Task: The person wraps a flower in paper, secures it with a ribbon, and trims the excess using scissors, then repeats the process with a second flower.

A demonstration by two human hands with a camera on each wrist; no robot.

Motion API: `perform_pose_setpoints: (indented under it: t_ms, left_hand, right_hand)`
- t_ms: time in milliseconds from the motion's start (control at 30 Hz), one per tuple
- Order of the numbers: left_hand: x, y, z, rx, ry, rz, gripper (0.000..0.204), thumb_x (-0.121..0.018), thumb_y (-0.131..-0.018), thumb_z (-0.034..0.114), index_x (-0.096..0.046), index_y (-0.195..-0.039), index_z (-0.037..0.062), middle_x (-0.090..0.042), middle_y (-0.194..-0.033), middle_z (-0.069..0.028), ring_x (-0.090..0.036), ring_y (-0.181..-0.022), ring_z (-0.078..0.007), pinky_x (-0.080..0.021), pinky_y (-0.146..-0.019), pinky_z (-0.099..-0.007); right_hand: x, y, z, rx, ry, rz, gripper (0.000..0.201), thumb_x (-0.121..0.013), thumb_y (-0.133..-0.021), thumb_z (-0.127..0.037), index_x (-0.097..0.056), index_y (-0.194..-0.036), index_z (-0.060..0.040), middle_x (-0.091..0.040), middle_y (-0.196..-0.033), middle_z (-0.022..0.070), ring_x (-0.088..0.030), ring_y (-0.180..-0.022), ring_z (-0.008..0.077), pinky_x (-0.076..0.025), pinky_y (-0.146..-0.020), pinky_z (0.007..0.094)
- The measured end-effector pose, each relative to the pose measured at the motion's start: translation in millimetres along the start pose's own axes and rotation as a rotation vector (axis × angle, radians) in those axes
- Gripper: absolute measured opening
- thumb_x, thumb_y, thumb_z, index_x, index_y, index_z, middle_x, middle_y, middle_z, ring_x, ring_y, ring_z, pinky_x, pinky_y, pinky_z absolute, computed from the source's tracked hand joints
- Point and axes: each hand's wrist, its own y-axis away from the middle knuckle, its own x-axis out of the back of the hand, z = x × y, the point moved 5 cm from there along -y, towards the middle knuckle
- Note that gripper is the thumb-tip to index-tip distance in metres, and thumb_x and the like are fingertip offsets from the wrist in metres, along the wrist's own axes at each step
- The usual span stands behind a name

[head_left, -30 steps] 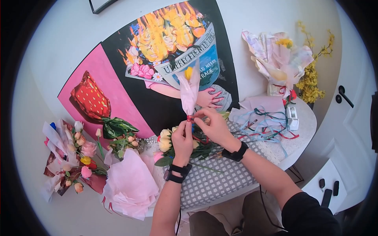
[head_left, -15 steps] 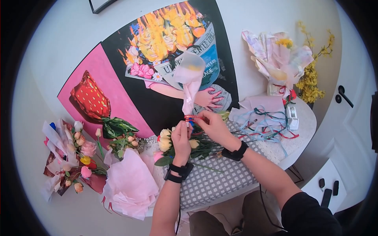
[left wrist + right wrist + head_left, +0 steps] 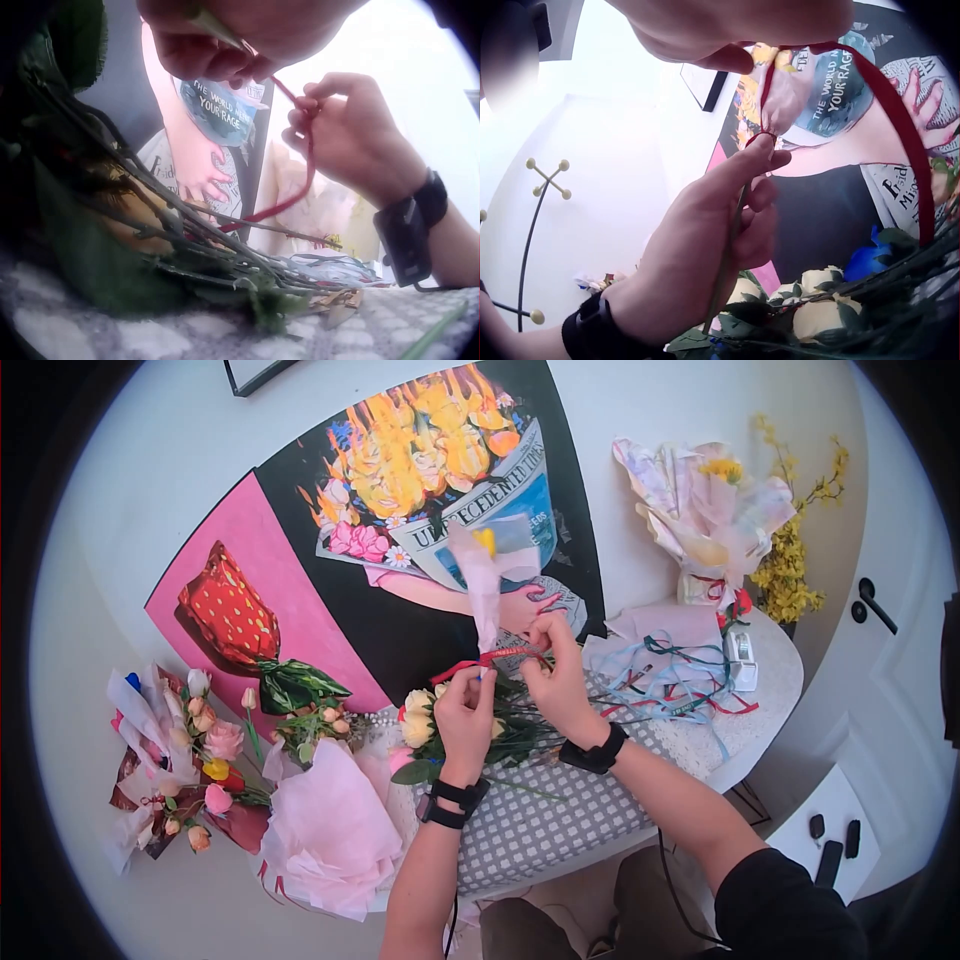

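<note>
A single yellow flower (image 3: 485,541) wrapped in pale pink paper (image 3: 484,595) stands upright in front of the painting. My left hand (image 3: 465,712) pinches the paper's gathered neck, with the thumb at the ribbon. Below that thumb the green stem (image 3: 735,262) runs down along the palm. A red ribbon (image 3: 500,653) crosses the neck and sticks out to the left as well. My right hand (image 3: 560,675), just right of the neck, pinches the ribbon between thumb and fingers. From there a long tail of it hangs down in a curve toward the flower stems in the right wrist view.
Cream roses (image 3: 416,720) and long stems lie under my hands on a grey checked cloth (image 3: 540,825). Folded pink paper (image 3: 330,825) is at left, beside other bouquets. Tangled ribbons (image 3: 680,670) and a white tape dispenser (image 3: 742,660) are at right.
My right hand has moved from the neck to the right and slightly up, drawing the ribbon out. A red end now shows left of the neck. The wrapped flower has turned and tilted.
</note>
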Motion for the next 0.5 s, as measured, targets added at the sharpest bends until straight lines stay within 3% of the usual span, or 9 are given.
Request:
perform_pose_setpoints:
  t_ms: [33,67,133,300,367,433,467,500]
  left_hand:
    - [2,0,3,0.010,-0.037,0.037,0.012,-0.068,-0.100,0.009,-0.068,-0.103,-0.0017,-0.051,-0.070,0.0079,-0.044,-0.063,0.0002,-0.032,-0.055,-0.0195]
    - [3,0,1,0.009,-0.036,0.037,0.012,-0.068,-0.100,0.009,-0.068,-0.103,-0.0017,-0.051,-0.070,0.0079,-0.044,-0.063,0.0002,-0.032,-0.055,-0.0195]
    - [6,-1,-3,0.002,-0.031,0.076,0.009,-0.069,-0.098,0.007,-0.068,-0.102,-0.0013,-0.050,-0.070,0.0080,-0.044,-0.062,-0.0001,-0.032,-0.054,-0.0197]
    - [3,2,5,-0.171,-0.160,0.090,0.008,-0.067,-0.099,0.007,-0.068,-0.101,-0.0011,-0.049,-0.069,0.0070,-0.041,-0.061,-0.0003,-0.030,-0.053,-0.0206]
    - [2,2,10,-0.203,-0.180,0.096,0.009,-0.066,-0.101,0.008,-0.068,-0.102,-0.0010,-0.049,-0.069,0.0064,-0.040,-0.060,-0.0006,-0.029,-0.053,-0.0209]
    - [6,-2,7,-0.052,0.145,0.165,0.021,-0.056,-0.107,0.017,-0.067,-0.099,0.0010,-0.048,-0.068,0.0055,-0.039,-0.057,-0.0006,-0.029,-0.050,-0.0198]
    - [9,-2,10,-0.052,0.144,0.166,0.021,-0.056,-0.107,0.017,-0.067,-0.099,0.0010,-0.048,-0.068,0.0055,-0.039,-0.057,-0.0006,-0.029,-0.050,-0.0198]
    - [11,-3,8,0.027,0.297,0.125,0.027,-0.051,-0.110,0.022,-0.065,-0.097,0.0025,-0.048,-0.067,0.0056,-0.038,-0.056,-0.0005,-0.028,-0.048,-0.0190]
  right_hand:
    - [0,-1,-12,0.124,-0.013,-0.024,0.025,-0.067,-0.079,-0.001,-0.055,-0.101,-0.0036,-0.046,-0.090,0.0067,-0.043,-0.079,0.0213,-0.038,-0.074,0.0338]
    - [1,-1,-20,0.125,-0.013,-0.025,0.025,-0.067,-0.079,-0.001,-0.055,-0.101,-0.0036,-0.046,-0.090,0.0067,-0.043,-0.079,0.0213,-0.038,-0.074,0.0338]
    - [-16,1,-31,0.092,0.064,-0.278,0.025,-0.070,-0.083,-0.008,-0.059,-0.106,-0.0041,-0.047,-0.083,0.0042,-0.045,-0.077,0.0206,-0.039,-0.076,0.0339]
    - [-28,15,-21,0.006,0.026,-0.359,0.022,-0.071,-0.089,-0.010,-0.066,-0.110,-0.0022,-0.058,-0.085,0.0062,-0.054,-0.071,0.0200,-0.042,-0.068,0.0328]
    - [-25,16,-12,-0.062,-0.017,-0.276,0.015,-0.068,-0.091,-0.006,-0.068,-0.105,0.0003,-0.062,-0.087,0.0079,-0.058,-0.071,0.0211,-0.044,-0.065,0.0327]
    - [-22,11,-3,-0.077,-0.047,-0.202,0.013,-0.068,-0.091,-0.005,-0.068,-0.102,0.0013,-0.063,-0.088,0.0083,-0.059,-0.072,0.0219,-0.045,-0.066,0.0326]
    - [-17,8,-1,-0.092,-0.073,-0.125,0.012,-0.068,-0.091,-0.005,-0.068,-0.100,0.0024,-0.064,-0.088,0.0087,-0.060,-0.073,0.0227,-0.046,-0.067,0.0326]
    - [-17,9,1,-0.177,-0.023,-0.215,0.010,-0.065,-0.090,-0.001,-0.069,-0.099,0.0033,-0.064,-0.094,0.0113,-0.062,-0.082,0.0259,-0.049,-0.073,0.0326]
